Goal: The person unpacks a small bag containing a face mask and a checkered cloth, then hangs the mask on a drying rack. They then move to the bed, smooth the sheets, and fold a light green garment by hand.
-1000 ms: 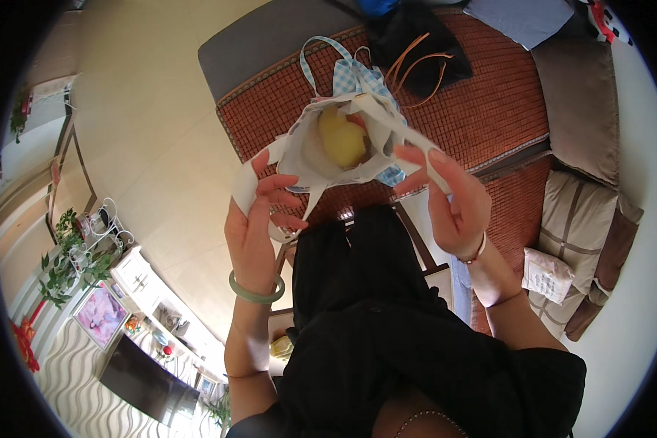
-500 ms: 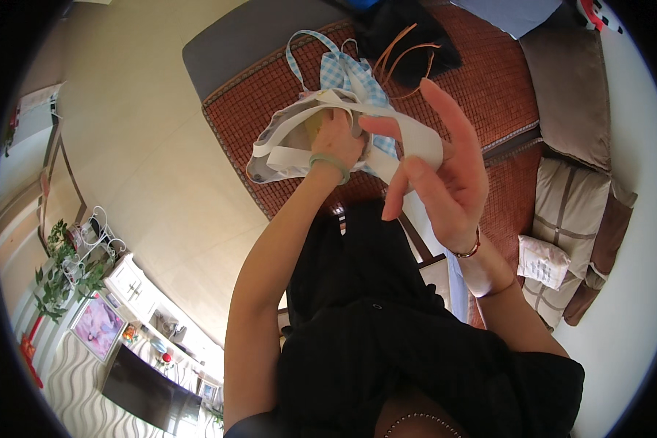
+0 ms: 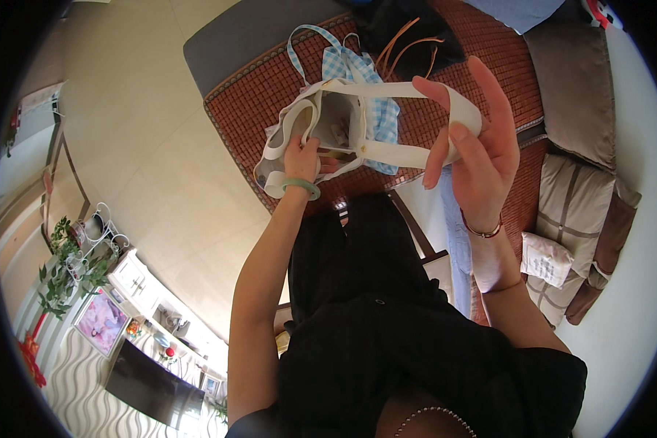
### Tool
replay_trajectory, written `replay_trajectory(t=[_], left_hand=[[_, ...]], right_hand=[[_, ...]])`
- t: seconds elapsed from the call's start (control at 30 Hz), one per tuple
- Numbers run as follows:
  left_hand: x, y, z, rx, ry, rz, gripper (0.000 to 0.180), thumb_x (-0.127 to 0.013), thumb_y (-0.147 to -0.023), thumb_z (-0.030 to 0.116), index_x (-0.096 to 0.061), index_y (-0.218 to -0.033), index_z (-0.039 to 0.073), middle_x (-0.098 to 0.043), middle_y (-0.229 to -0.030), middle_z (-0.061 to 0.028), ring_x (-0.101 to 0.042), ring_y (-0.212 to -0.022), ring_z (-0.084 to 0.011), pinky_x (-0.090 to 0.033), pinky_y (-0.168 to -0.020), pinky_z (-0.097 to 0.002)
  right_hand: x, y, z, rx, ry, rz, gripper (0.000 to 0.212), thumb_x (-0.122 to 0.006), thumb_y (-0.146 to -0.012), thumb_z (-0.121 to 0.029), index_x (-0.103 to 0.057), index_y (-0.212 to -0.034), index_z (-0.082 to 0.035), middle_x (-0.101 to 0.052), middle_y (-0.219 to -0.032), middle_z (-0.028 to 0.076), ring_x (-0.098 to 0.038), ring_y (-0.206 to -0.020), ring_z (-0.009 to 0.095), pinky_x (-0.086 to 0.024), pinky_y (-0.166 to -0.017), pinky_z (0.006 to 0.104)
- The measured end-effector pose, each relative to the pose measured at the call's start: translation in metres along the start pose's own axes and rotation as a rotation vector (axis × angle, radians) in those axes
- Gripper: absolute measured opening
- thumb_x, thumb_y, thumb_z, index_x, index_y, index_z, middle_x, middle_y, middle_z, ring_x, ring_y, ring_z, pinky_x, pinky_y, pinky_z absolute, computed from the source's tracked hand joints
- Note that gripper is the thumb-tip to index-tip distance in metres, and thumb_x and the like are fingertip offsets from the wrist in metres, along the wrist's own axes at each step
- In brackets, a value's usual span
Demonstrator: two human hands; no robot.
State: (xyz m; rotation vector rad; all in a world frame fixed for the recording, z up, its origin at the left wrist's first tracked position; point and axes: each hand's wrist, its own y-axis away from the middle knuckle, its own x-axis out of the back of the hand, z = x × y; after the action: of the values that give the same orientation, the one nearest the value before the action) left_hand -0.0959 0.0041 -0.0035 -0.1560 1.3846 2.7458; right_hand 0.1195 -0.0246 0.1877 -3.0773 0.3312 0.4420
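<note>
Two bare hands hold a white tote bag (image 3: 321, 120) up over a reddish woven mat (image 3: 482, 87). The left hand (image 3: 303, 157), wearing a pale green bangle (image 3: 301, 187) at the wrist, reaches into the bag's open mouth, its fingers hidden inside, so whether it grips anything there cannot be told. The right hand (image 3: 478, 142) is raised to the right of the bag with fingers spread and loosely curled; the bag's long white strap (image 3: 423, 120) loops around these fingers and runs back to the bag, held taut. A thin red-brown bracelet (image 3: 482, 230) circles the right wrist. Just beyond the left hand, partly behind the bag, lies a blue-and-white checked fabric bag (image 3: 365, 80) on the mat. Farther beyond the right hand's fingertips rests a dark item with tan cords (image 3: 409, 33). To the right of the right hand sit brown and beige cushions (image 3: 577, 168).
</note>
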Motion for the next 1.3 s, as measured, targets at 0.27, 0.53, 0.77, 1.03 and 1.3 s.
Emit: replay_trajectory(t=[0.27, 0.53, 0.77, 1.03, 1.3], left_hand=[[-0.001, 0.014, -0.007, 0.001, -0.273, -0.008, 0.022, -0.053, -0.085, 0.01, -0.047, -0.099, -0.005, -0.06, -0.077, -0.0184, -0.064, -0.054, -0.0244, -0.056, -0.046, -0.0346], [-0.001, 0.027, -0.03, 0.003, -0.322, -0.007, 0.02, -0.054, -0.083, 0.01, -0.048, -0.096, -0.004, -0.062, -0.075, -0.0166, -0.063, -0.052, -0.0224, -0.055, -0.047, -0.0335], [-0.01, 0.016, -0.059, -0.026, -0.373, -0.065, 0.027, -0.056, -0.082, 0.01, -0.049, -0.101, -0.008, -0.064, -0.071, -0.0162, -0.065, -0.051, -0.0236, -0.054, -0.046, -0.033], [-0.028, 0.021, -0.04, 0.003, -0.2, -0.08, 0.021, -0.054, -0.084, 0.007, -0.048, -0.1, -0.006, -0.061, -0.075, -0.0157, -0.064, -0.055, -0.0239, -0.056, -0.047, -0.0346], [-0.029, 0.017, -0.039, 0.011, -0.107, -0.053, 0.018, -0.056, -0.083, 0.008, -0.049, -0.093, -0.005, -0.061, -0.068, -0.0165, -0.064, -0.053, -0.0256, -0.055, -0.046, -0.0359]], right_hand=[[-0.001, 0.014, -0.006, -0.04, -0.002, -0.046, 0.057, -0.037, -0.088, 0.004, -0.02, -0.143, 0.002, -0.054, -0.12, 0.033, -0.058, -0.048, 0.011, -0.048, -0.049, 0.0197], [0.004, 0.036, -0.007, -0.082, 0.114, 0.042, 0.059, -0.039, -0.089, -0.001, -0.017, -0.143, 0.004, -0.052, -0.119, 0.037, -0.055, -0.043, 0.01, -0.043, -0.045, 0.0193], [0.032, 0.037, 0.012, 0.012, 0.307, 0.154, 0.033, -0.034, -0.092, 0.002, -0.051, -0.119, 0.006, -0.058, -0.119, 0.027, -0.056, -0.051, 0.008, -0.044, -0.049, 0.0192], [0.068, 0.027, 0.063, -0.237, 0.696, 0.126, 0.032, -0.047, -0.09, -0.008, -0.059, -0.119, -0.012, -0.068, -0.093, 0.007, -0.064, -0.064, 0.016, -0.05, -0.058, 0.0266], [0.059, 0.026, 0.078, 0.02, 1.638, 0.02, 0.036, -0.062, -0.083, -0.027, -0.06, -0.117, -0.017, -0.063, -0.099, 0.01, -0.061, -0.085, 0.028, -0.046, -0.073, 0.0401]])
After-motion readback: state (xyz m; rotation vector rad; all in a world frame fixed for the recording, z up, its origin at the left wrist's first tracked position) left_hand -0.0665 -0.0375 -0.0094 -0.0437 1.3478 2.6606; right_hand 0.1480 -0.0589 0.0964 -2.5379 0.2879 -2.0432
